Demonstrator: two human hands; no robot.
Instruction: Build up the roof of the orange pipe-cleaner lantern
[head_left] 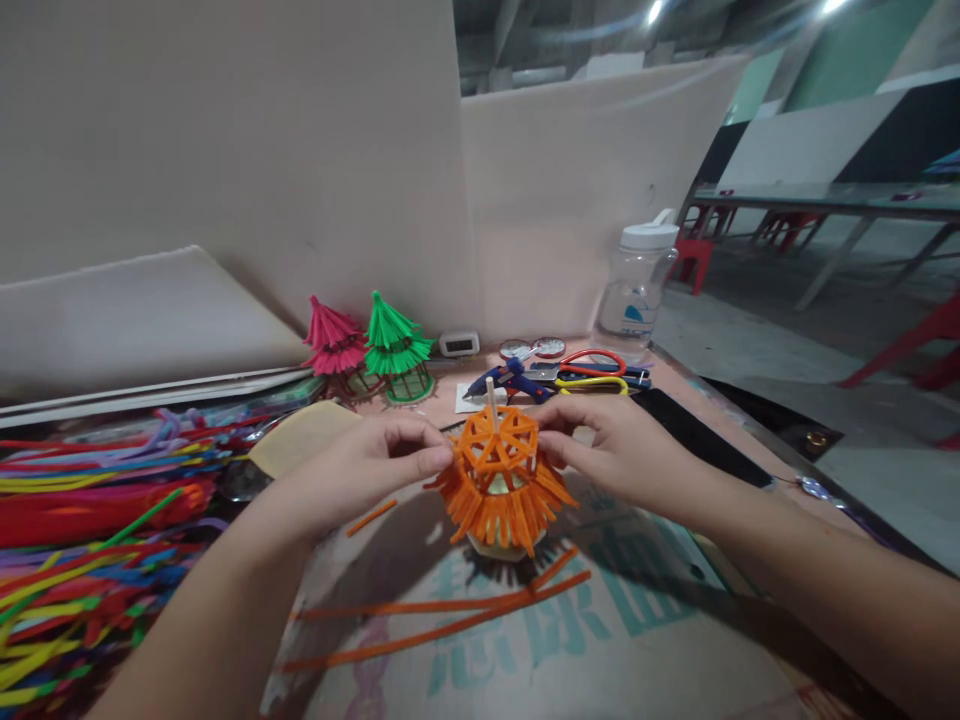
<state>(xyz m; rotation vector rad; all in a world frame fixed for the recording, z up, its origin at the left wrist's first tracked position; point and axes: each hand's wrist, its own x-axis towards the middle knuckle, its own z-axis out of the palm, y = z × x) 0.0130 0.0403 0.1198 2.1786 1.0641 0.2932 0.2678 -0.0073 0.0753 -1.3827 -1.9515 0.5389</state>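
Note:
An orange pipe-cleaner structure (pixel 501 480) stands upright at the centre, with a fringed lower tier, an open frame above and a pale stick (pixel 492 402) rising from its top. My left hand (pixel 390 462) pinches its left edge between thumb and fingers. On the opposite side my right hand (pixel 600 450) holds the right edge of the frame the same way. Loose orange strips (pixel 439 630) lie on the board (pixel 600 670) in front, and a short orange piece (pixel 371 518) rests below my left hand.
Colourful pipe cleaners (pixel 90 540) cover the left side. Pink (pixel 334 340) and green (pixel 397 350) fringed models stand behind, near a blue glue gun (pixel 510 378), red-and-yellow-handled tools (pixel 592 375) and a water bottle (pixel 636 290). A black strip (pixel 701 440) lies at right.

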